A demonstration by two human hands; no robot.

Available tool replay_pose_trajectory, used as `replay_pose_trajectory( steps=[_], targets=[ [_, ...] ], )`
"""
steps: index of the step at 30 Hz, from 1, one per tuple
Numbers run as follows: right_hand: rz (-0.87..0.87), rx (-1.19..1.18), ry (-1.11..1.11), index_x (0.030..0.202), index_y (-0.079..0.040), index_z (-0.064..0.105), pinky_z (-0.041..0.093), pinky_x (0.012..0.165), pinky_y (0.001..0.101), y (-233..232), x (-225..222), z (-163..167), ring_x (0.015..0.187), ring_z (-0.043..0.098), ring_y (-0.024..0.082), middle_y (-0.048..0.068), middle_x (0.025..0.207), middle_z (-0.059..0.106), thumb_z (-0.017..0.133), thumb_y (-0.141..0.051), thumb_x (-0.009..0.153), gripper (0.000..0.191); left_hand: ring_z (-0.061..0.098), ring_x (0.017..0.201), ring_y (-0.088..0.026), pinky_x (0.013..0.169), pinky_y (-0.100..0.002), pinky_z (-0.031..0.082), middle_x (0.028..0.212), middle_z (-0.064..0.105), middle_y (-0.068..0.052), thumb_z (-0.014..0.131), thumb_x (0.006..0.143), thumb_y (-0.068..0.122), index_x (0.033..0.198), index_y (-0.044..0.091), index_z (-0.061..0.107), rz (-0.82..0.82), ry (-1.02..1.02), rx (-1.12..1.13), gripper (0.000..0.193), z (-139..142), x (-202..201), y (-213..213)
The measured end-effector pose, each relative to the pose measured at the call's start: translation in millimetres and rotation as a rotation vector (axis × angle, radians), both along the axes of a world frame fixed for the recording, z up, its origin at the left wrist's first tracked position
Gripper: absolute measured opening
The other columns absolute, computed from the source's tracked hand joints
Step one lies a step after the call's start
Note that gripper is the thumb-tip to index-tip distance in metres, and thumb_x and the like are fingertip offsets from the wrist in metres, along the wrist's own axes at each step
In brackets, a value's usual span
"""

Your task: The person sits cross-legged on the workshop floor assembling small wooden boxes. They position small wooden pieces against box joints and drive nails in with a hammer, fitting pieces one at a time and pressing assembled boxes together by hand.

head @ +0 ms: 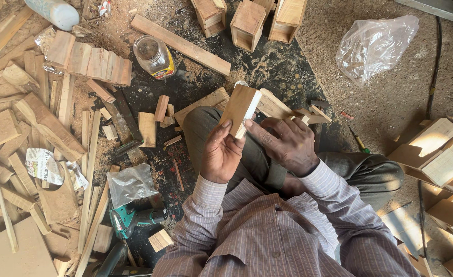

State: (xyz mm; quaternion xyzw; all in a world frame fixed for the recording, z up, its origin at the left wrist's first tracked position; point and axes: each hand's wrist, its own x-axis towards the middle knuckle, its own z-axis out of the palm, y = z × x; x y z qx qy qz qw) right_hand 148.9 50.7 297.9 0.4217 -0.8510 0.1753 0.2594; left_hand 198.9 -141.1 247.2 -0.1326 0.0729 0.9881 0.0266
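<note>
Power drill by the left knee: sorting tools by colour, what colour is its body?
Teal power drill with black parts, head view.

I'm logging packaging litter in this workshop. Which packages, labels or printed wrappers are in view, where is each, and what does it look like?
Glass jar: upper middle floor, on its side, clear with a yellow label.
Plastic bottle: top left corner, pale bluish white.
Empty bag: upper right, clear crumpled plastic.
Small bag: lower left, clear, above a green power tool.
Printed paper: left, among wood strips, crumpled, white and grey.
</note>
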Motion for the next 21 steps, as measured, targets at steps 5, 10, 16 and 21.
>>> replay_pose_trajectory(
  steps=[5,10,16,21],
  targets=[
    [0.029,0.053,0.152,0.144,-0.026,0.065,0.049,0.067,0.0285,4.2,3.0,6.0,0.076,0.065,0.010,-0.006,0.100,0.069,0.078,-0.022,0.092,0.054,0.074,0.101,-0.019,0.083,-0.027,0.062,0.114,0.075,-0.017,0.068,0.094,0.014,0.115,-0.003,0.069,-0.026,-0.082,-0.078,0.027,-4.6,0.2,-0.1],
    [-0.006,-0.001,0.144,0.143,-0.030,0.062,0.050,0.063,0.0272,5.0,-5.0,-5.0,0.072,0.063,0.008,-0.004,0.092,0.070,0.080,-0.024,0.096,0.050,0.074,0.101,-0.018,0.087,-0.032,0.063,0.110,0.074,-0.012,0.072,0.100,0.010,0.111,-0.001,0.068,0.021,-0.031,-0.037,0.016,-14.3,2.5,4.9],
    [-0.115,-0.032,0.080,0.151,-0.023,0.051,0.056,0.067,0.0298,21.6,-16.8,-15.9,0.077,0.067,0.012,0.002,0.090,0.071,0.079,-0.021,0.098,0.060,0.074,0.099,-0.018,0.086,-0.032,0.062,0.109,0.074,-0.011,0.073,0.098,0.008,0.109,0.001,0.069,-0.005,-0.055,-0.092,0.014,-15.1,-1.6,10.3],
    [-0.217,-0.416,-0.316,0.161,-0.008,0.042,0.057,0.070,0.0275,67.8,-11.2,-40.7,0.074,0.067,0.009,0.006,0.099,0.078,0.078,-0.010,0.104,0.067,0.072,0.092,-0.016,0.079,-0.032,0.059,0.104,0.075,-0.007,0.076,0.094,0.007,0.108,0.004,0.068,-0.032,0.036,-0.357,0.016,-19.0,-17.2,23.4]
  ],
)
